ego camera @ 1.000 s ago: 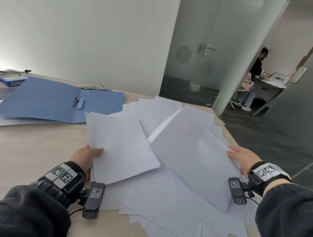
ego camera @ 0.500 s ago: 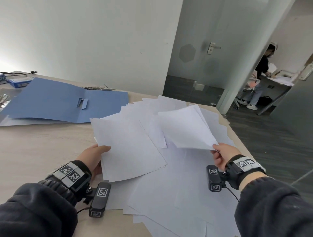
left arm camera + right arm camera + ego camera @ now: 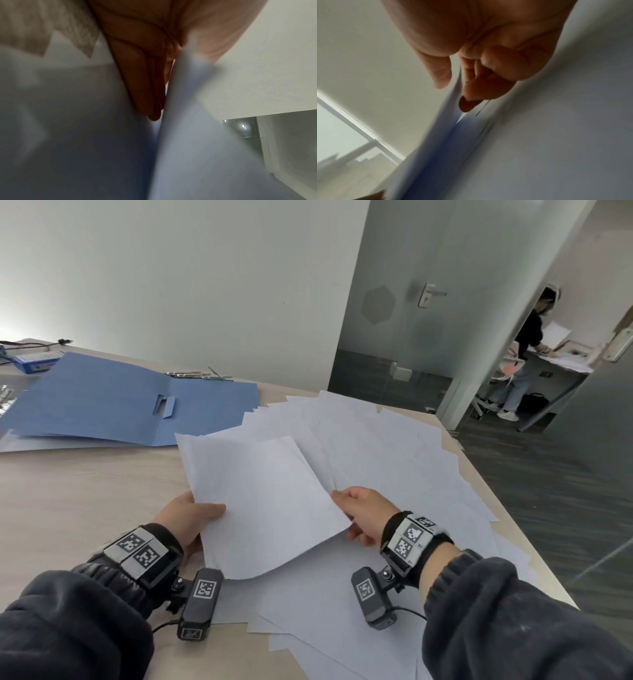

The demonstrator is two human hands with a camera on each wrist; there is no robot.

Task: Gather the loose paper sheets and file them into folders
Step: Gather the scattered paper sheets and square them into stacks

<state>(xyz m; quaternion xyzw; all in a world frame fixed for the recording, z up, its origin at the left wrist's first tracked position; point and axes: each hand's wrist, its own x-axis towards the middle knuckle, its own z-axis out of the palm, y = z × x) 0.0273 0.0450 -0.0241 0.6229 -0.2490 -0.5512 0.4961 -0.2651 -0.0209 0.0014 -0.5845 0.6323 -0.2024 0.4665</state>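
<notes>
Head view had it all laid out: the left hand [image 3: 191, 515] pinched the near-left edge of a small stack of white sheets [image 3: 263, 501], thumb lying across the top, and the right hand [image 3: 363, 517] gripped the stack's right edge, both hands holding it lifted and tilted above the counter [image 3: 85, 491]. Left wrist view confirmed it, fingers [image 3: 145, 83] straight beneath the stack, the paper's edge running up into the crook of the thumb. Right wrist view, blurred, showed the thumb on one side of the paper edge and curled fingers [image 3: 471, 97] on the other, clamped on the sheets.

Under and beyond the held stack, loose sheets [image 3: 394, 446] sprawled in an overlapping fan across the right part of the counter, out to its right edge and down toward the near edge. An open blue folder [image 3: 113, 402] lay flat at the far left, its near-right corner just beside the loose sheets, a small tab standing near its middle fold. Some metal fasteners [image 3: 195, 375] lay just behind the folder, and a blue box [image 3: 37, 361] sat at the far-left corner. Through the doorway on the right, another person [image 3: 524, 354] stood at a desk.
</notes>
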